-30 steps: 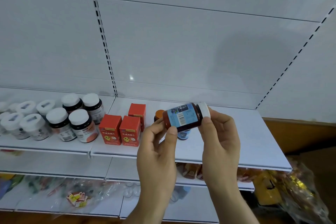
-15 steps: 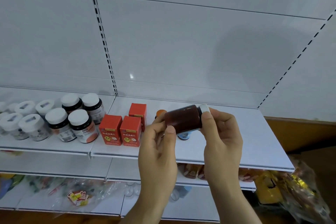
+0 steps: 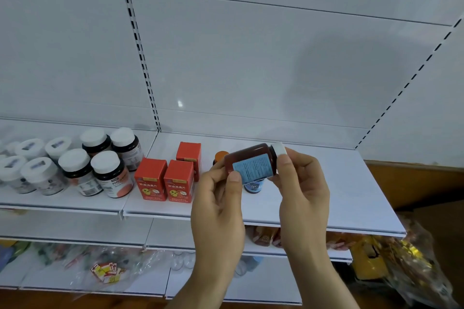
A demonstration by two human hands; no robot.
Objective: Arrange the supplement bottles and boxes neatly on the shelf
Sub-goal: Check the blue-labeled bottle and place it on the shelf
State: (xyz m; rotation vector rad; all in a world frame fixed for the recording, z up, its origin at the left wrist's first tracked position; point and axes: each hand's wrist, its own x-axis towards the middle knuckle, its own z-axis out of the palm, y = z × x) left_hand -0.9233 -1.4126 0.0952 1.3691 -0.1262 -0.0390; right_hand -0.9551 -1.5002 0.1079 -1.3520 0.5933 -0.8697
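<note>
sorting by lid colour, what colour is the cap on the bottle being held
White cap on the dark amber bottle; the head view shows it.

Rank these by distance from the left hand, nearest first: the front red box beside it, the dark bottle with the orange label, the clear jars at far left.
From the left hand:
1. Front red box, just to its left.
2. Dark bottle with the orange label, beyond the boxes.
3. Clear jars, far left.

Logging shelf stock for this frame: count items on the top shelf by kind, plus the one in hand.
Red boxes: 3
Dark white-capped bottles: 4
Clear white-lidded jars: at least 4; more cut off at the left edge
Orange-capped bottle: 1
Blue-label bottle, behind the hands: 1
Held bottle, in left hand and right hand: 1
Total: at least 14
</note>
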